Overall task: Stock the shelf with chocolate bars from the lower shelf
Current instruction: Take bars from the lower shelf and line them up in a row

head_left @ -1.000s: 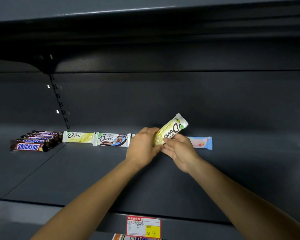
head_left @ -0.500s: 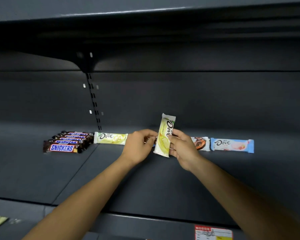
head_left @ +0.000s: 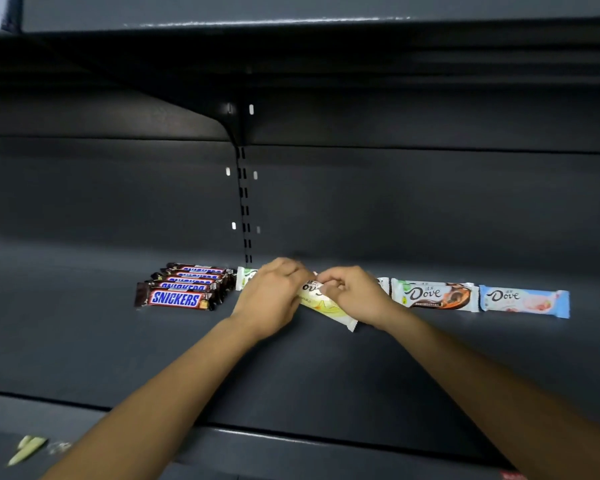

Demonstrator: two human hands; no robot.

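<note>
Two hands on one yellow bar [head_left: 327, 307]: left hand [head_left: 274, 299] curled over its left end, right hand [head_left: 357, 296] pinching its upper edge. Bar sits tilted, low over the shelf [head_left: 291, 375] (touching it or not, cannot tell). Snickers stack [head_left: 184, 289] at left, then a pale bar [head_left: 246, 277] mostly behind the left hand. Brown bar [head_left: 433, 296] and blue bar [head_left: 523, 301] lie end to end at right.

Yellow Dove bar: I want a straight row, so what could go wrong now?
1. The yellow Dove bar, gripped by the left hand and right hand, lies tilted to the row; it may land askew.
2. The left hand overlaps the green Dove bar and might nudge it.
</note>
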